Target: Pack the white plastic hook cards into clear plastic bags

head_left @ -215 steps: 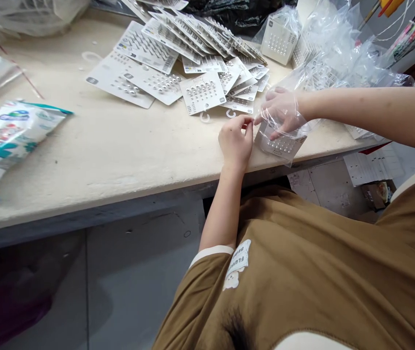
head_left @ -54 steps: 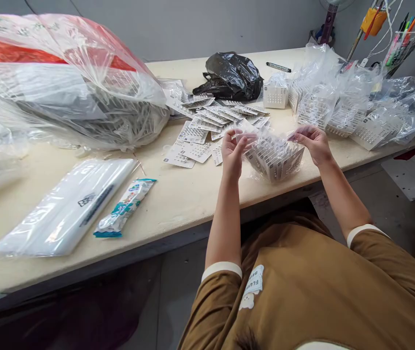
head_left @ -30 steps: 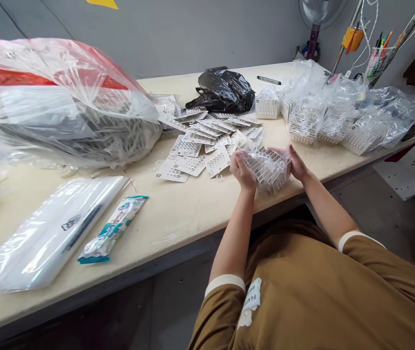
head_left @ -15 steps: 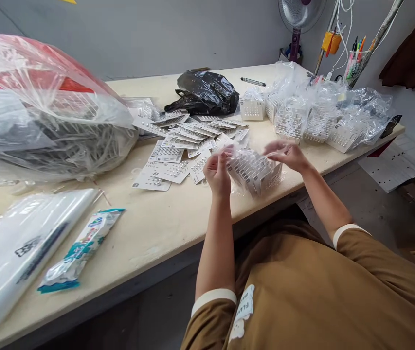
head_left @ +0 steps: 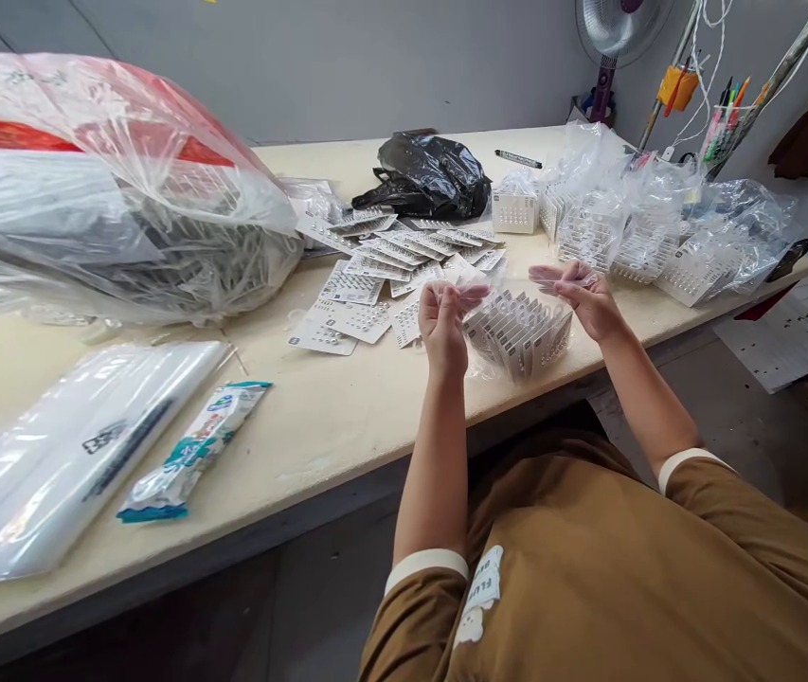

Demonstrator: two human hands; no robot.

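From cupping it a second before, you had shifted to pinching the mouth of the clear bag (head_left: 519, 339) with left hand (head_left: 444, 327) and right hand (head_left: 583, 298), its studded cards (head_left: 501, 327) seemingly settled by the table (head_left: 347, 417) edge; shirt patch (head_left: 485, 580) partly read "FLU", packet (head_left: 194, 455) lettering too blurred.

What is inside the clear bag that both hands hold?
Through the clear bag, a slanted row of overlapping pale cards shows, some with small round beads. Each card covers much of the next, so their hidden faces and exact number cannot be seen.
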